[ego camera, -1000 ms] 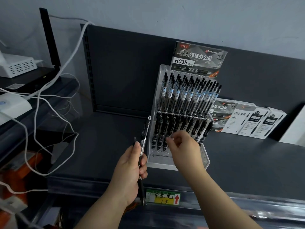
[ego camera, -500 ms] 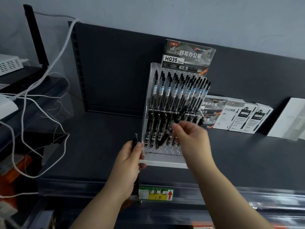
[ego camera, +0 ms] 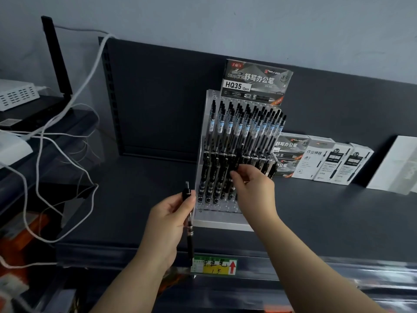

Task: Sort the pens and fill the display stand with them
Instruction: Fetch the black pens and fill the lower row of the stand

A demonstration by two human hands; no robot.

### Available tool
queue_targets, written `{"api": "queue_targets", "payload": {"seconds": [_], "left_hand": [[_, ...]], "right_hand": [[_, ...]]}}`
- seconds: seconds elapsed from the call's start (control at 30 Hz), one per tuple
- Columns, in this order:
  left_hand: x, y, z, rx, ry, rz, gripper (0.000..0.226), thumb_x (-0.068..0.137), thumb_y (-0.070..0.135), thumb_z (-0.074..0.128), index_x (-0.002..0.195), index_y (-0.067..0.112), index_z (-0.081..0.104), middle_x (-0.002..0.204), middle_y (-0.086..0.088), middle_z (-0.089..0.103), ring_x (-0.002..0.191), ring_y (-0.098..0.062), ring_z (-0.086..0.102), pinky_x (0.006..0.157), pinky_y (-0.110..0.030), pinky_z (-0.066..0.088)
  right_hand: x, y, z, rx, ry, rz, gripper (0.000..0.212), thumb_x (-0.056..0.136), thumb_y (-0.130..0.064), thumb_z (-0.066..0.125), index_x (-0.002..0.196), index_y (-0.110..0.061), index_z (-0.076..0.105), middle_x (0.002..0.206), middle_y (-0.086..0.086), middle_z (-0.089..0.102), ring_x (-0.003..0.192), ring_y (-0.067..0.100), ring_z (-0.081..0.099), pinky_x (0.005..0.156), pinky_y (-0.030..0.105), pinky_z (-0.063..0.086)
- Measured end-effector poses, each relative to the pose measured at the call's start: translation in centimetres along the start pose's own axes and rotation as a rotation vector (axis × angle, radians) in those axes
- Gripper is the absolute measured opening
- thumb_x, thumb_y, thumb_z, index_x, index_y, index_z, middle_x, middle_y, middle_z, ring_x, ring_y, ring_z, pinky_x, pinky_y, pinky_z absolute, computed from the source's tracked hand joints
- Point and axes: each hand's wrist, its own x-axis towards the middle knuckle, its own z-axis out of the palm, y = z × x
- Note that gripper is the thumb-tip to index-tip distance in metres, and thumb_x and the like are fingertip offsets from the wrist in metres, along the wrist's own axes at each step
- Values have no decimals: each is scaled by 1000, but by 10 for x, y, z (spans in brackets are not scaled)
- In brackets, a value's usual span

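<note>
right hand (ego camera: 255,190) pinches pen (ego camera: 235,164) into display stand (ego camera: 222,224) lower row; left hand (ego camera: 167,222), 7 o'clock, now grips just one spare pen (ego camera: 190,236), next in.

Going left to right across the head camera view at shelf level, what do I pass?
White cables → left hand gripping a pen → display stand → row of pen boxes → white box at the right edge.

display stand (ego camera: 222,223) on shelf (ego camera: 135,188), boxes (ego camera: 325,162) right of it, cables (ego camera: 56,136) far left
</note>
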Motion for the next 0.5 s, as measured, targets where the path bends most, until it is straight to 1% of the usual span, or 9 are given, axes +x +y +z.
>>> {"api": "queue_targets", "payload": {"seconds": [0.07,0.13,0.17,0.2,0.23,0.27,0.4,0.47,0.5], "left_hand": [[0,0,0,-12,12,1,11,85,19,63,92,23,71,72,18,71,72,3,63,77,-21,48],[1,-1,-1,-19,23,4,13,85,17,64,93,23,71,71,17,71,71,2,63,75,-21,48],[1,-1,-2,-20,28,9,13,84,16,64,92,24,70,72,17,71,72,1,63,75,-21,47],[2,-1,-2,-20,33,16,13,84,16,64,91,25,70,73,16,72,73,1,64,74,-22,47],[2,-2,-2,-22,39,24,13,83,15,65,91,24,69,73,16,72,72,3,65,74,-22,46],[3,-2,-2,-24,44,30,13,83,14,65,90,24,69,73,16,72,71,3,65,73,-22,46],[4,-3,-2,-25,46,29,13,82,12,66,93,20,68,73,12,72,72,0,66,75,-25,48],[5,-3,-1,-23,50,16,14,81,14,66,94,20,69,76,9,72,78,-6,66,80,-30,50],[6,-4,-1,-25,52,9,14,81,14,66,94,20,69,77,7,72,81,-9,66,83,-32,50]], "right_hand": [[-1,1,2,-40,-24,-1,26,94,-26,54,114,-12,63,70,-17,54,60,-3,51,60,23,45],[-5,3,5,-76,-80,34,26,94,-26,53,113,-11,63,76,-4,62,64,10,58,60,26,48],[-7,5,6,-103,-106,45,26,95,-27,52,112,-12,63,81,1,67,68,15,61,56,23,47],[-8,7,8,-137,-120,46,25,95,-28,51,111,-13,64,85,3,69,70,16,63,51,17,44],[-9,9,9,-163,-124,42,25,95,-29,51,110,-14,64,87,4,71,72,17,64,47,12,39],[-9,9,10,-175,-121,39,25,95,-29,51,109,-14,65,87,5,71,73,18,65,47,10,36],[-6,12,13,-173,-110,19,25,95,-26,51,109,-10,65,87,7,71,70,18,62,53,20,39],[-6,14,14,-154,-109,20,25,95,-26,52,109,-9,65,87,6,71,69,18,62,55,19,41],[-7,15,15,-129,-114,28,26,94,-26,52,110,-9,64,88,5,70,70,15,61,56,17,41]]}}
